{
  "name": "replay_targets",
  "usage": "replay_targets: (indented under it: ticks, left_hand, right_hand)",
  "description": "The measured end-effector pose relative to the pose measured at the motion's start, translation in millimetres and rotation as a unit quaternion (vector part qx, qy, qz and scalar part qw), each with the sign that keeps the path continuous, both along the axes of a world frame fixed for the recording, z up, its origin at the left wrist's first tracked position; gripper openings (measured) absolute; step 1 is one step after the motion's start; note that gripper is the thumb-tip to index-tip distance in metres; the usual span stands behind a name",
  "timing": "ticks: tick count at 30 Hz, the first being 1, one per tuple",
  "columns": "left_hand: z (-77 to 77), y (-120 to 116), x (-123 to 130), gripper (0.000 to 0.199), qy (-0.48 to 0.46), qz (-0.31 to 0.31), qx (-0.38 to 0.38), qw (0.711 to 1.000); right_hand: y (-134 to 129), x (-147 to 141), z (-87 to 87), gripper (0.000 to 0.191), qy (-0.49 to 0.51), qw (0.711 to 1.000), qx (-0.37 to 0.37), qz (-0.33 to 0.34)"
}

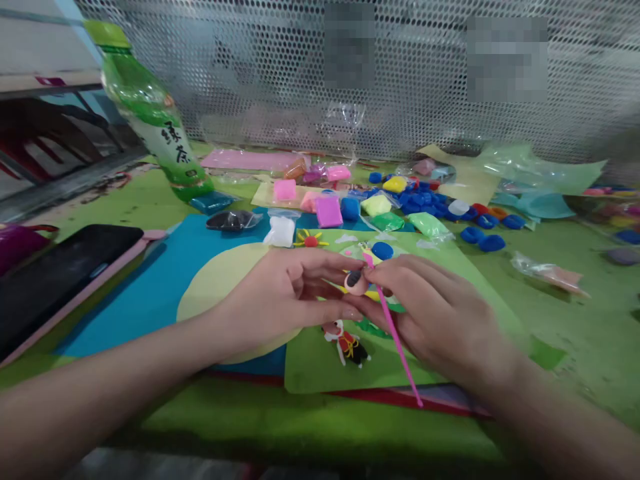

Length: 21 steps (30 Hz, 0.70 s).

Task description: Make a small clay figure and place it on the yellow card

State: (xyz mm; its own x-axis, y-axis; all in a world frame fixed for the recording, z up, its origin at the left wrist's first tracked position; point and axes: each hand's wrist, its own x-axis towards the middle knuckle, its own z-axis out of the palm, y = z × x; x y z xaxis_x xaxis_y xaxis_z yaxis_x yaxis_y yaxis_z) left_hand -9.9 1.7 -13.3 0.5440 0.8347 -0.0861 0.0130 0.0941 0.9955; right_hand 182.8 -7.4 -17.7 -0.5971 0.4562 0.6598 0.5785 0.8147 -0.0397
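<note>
My left hand (275,300) is closed, with thumb and fingertips around a small skin-toned clay ball (355,287) that has a dark patch of clay on top. In my right hand (445,320) is a thin pink modelling tool (395,333), slanting down toward the table edge. The right fingertips touch the clay ball's side. Below the hands, a small clay figure (349,348) in red and black lies on a green sheet (315,377). A blue clay disc (383,251) shows just beyond the fingers, partly among other clay shapes.
Bagged clay lumps, such as a magenta one (329,211) and a white one (280,231), lie behind the sheets. A green tea bottle (150,113) leans at left, near a black phone (65,280). Blue caps (423,200) are heaped right of centre, before a perforated metal panel (270,80).
</note>
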Motion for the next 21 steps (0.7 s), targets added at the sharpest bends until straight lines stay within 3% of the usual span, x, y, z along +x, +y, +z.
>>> replay_targets:
  ticks: [6,10,16,21]
  left_hand:
    - [0.5,1.5,-2.0,0.018,0.007,0.048,0.042,0.998]
    - [-1.8,8.0,-16.2,0.022,0.049,0.063,0.079,0.994]
    - [-4.8,19.0,-33.6,0.028,0.039,-0.012,0.082,0.996]
    - [-2.5,22.1,-36.2,0.026,0.058,-0.060,0.061,0.995]
  right_hand:
    - [-0.7,1.4,2.7,0.018,-0.017,0.999,0.034,0.008]
    - [3.7,14.3,4.4,0.019,-0.012,0.999,0.011,-0.040]
    - [20.4,45.4,15.2,0.012,-0.098,0.970,-0.120,-0.187]
    - [29.8,76.5,20.3,0.015,-0.137,0.943,-0.156,-0.260]
